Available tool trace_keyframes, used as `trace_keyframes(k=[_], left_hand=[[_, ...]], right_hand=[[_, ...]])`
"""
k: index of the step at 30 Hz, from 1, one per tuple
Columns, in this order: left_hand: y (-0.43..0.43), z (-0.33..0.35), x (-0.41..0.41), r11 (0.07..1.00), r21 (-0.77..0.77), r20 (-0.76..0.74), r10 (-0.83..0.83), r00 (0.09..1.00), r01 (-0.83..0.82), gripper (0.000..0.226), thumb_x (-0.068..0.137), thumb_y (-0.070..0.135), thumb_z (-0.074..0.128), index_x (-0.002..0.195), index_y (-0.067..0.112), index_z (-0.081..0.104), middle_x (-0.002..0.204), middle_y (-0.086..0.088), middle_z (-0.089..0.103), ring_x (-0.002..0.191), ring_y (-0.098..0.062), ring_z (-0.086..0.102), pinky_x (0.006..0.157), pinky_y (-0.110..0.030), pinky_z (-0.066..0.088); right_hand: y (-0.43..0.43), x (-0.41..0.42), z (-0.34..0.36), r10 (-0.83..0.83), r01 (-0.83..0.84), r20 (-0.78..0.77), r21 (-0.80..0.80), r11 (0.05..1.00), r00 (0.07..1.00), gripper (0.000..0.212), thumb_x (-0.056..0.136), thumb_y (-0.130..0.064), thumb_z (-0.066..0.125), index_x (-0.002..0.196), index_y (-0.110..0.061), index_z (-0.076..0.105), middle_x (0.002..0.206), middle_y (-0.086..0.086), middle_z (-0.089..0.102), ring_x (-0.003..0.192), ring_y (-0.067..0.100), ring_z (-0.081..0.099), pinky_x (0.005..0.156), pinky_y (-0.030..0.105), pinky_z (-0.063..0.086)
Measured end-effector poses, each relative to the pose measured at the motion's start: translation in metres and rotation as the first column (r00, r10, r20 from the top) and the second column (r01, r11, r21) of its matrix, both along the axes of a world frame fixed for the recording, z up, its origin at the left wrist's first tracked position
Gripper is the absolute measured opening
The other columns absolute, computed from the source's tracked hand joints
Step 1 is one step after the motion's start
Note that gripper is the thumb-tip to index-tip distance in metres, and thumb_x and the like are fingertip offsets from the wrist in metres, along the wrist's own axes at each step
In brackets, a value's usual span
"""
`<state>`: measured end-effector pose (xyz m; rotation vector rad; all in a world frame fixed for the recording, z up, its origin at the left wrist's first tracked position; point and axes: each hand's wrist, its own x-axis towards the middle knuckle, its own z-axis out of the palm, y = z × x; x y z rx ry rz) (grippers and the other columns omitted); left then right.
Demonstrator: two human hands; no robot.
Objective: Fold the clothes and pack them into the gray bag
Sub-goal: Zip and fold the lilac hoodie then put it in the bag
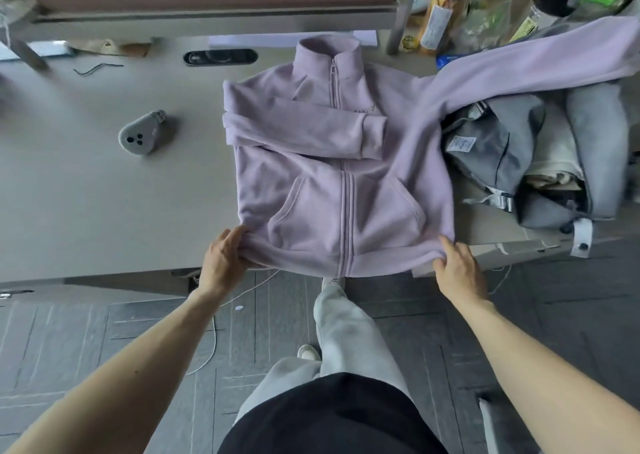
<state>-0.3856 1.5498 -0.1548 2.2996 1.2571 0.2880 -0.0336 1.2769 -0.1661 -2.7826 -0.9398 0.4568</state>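
A lilac zip-up fleece jacket (332, 176) lies front-up on the table, collar away from me. One sleeve is folded across its chest; the other sleeve stretches out to the right, over the gray bag (502, 149). The bag lies open at the table's right end, with light folded cloth inside. My left hand (225, 256) grips the jacket's hem at its left corner. My right hand (457, 263) pinches the hem at the right corner. The hem hangs slightly over the table's near edge.
A small gray device (143, 135) sits on the beige table (104, 194) to the jacket's left. A black cable (97, 69) and a dark oval grommet (220, 57) lie further back. Bottles and packets (446, 14) crowd the back right. My legs stand below the table edge.
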Motion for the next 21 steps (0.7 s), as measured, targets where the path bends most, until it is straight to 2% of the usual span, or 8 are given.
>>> trace_keyframes(k=[3, 8, 10, 13, 15, 18, 19, 21], left_hand=[[0.007, 0.021, -0.006, 0.991, 0.106, 0.095, 0.072, 0.993, -0.083, 0.053, 0.064, -0.016, 0.066, 0.11, 0.009, 0.067, 0.097, -0.017, 0.066, 0.078, -0.039, 0.064, 0.067, -0.04, 0.051], [0.023, 0.069, -0.019, 0.962, 0.233, 0.182, 0.102, 0.978, -0.144, 0.041, 0.062, -0.014, 0.073, 0.099, 0.003, 0.069, 0.097, -0.018, 0.065, 0.076, -0.036, 0.061, 0.064, -0.034, 0.043], [0.027, 0.084, -0.016, 0.957, 0.127, 0.255, 0.223, 0.941, -0.261, 0.046, 0.065, -0.02, 0.06, 0.1, 0.008, 0.068, 0.097, -0.013, 0.067, 0.075, -0.032, 0.061, 0.061, -0.029, 0.042], [0.028, 0.092, -0.011, 0.871, -0.212, 0.258, 0.488, 0.834, -0.444, 0.056, 0.073, -0.018, 0.046, 0.112, 0.017, 0.064, 0.094, -0.011, 0.069, 0.056, -0.025, 0.063, 0.037, -0.025, 0.048], [0.028, 0.089, -0.016, 0.875, -0.246, 0.228, 0.469, 0.853, -0.416, 0.054, 0.078, -0.014, 0.044, 0.12, 0.015, 0.062, 0.085, -0.017, 0.069, 0.053, -0.026, 0.063, 0.034, -0.023, 0.048], [0.027, 0.094, -0.017, 0.842, -0.314, 0.305, 0.527, 0.793, -0.438, 0.056, 0.077, -0.015, 0.035, 0.116, 0.014, 0.063, 0.071, -0.021, 0.065, 0.043, -0.021, 0.057, 0.032, -0.023, 0.043], [0.031, 0.097, -0.017, 0.823, -0.338, 0.351, 0.56, 0.751, -0.455, 0.057, 0.075, -0.015, 0.033, 0.113, 0.014, 0.064, 0.068, -0.02, 0.063, 0.037, -0.017, 0.054, 0.031, -0.021, 0.039], [0.046, 0.11, -0.021, 0.806, -0.316, 0.396, 0.592, 0.702, -0.501, 0.056, 0.071, -0.015, 0.036, 0.107, 0.017, 0.065, 0.063, -0.018, 0.06, 0.036, -0.018, 0.051, 0.033, -0.02, 0.037]], right_hand=[[0.007, 0.007, 0.013, -0.084, 0.08, 0.026, 0.125, 0.989, 0.996, 0.04, 0.096, -0.011, 0.047, 0.137, -0.009, 0.052, 0.12, 0.03, 0.06, 0.104, 0.049, 0.057, 0.081, 0.049, 0.046], [0.005, 0.026, 0.054, -0.071, 0.038, 0.177, 0.184, 0.982, 0.982, 0.034, 0.087, 0.0, 0.054, 0.119, -0.011, 0.053, 0.097, 0.032, 0.064, 0.085, 0.049, 0.06, 0.064, 0.04, 0.037], [0.006, 0.03, 0.071, -0.064, 0.008, 0.196, 0.277, 0.961, 0.978, 0.037, 0.081, 0.011, 0.056, 0.113, -0.007, 0.056, 0.09, 0.031, 0.065, 0.081, 0.048, 0.06, 0.063, 0.037, 0.036], [0.013, 0.031, 0.091, -0.058, -0.031, 0.177, 0.464, 0.886, 0.982, 0.033, 0.076, 0.018, 0.056, 0.103, 0.002, 0.064, 0.085, 0.027, 0.068, 0.075, 0.046, 0.064, 0.062, 0.035, 0.04], [0.018, 0.032, 0.096, -0.099, 0.053, 0.067, 0.498, 0.866, 0.993, 0.038, 0.08, 0.014, 0.045, 0.106, -0.003, 0.067, 0.091, 0.023, 0.07, 0.075, 0.042, 0.067, 0.059, 0.035, 0.047], [0.02, 0.038, 0.106, -0.273, 0.367, -0.255, 0.487, 0.793, 0.928, 0.047, 0.084, 0.005, 0.033, 0.109, -0.016, 0.066, 0.101, 0.013, 0.069, 0.06, 0.031, 0.067, 0.047, 0.031, 0.052], [0.021, 0.04, 0.113, -0.315, 0.415, -0.276, 0.489, 0.767, 0.908, 0.044, 0.086, 0.003, 0.033, 0.107, -0.018, 0.066, 0.1, 0.011, 0.068, 0.058, 0.03, 0.066, 0.049, 0.033, 0.054], [0.02, 0.045, 0.128, -0.339, 0.374, -0.169, 0.54, 0.754, 0.926, 0.035, 0.087, 0.0, 0.038, 0.102, -0.016, 0.066, 0.095, 0.009, 0.067, 0.067, 0.032, 0.065, 0.057, 0.04, 0.055]])
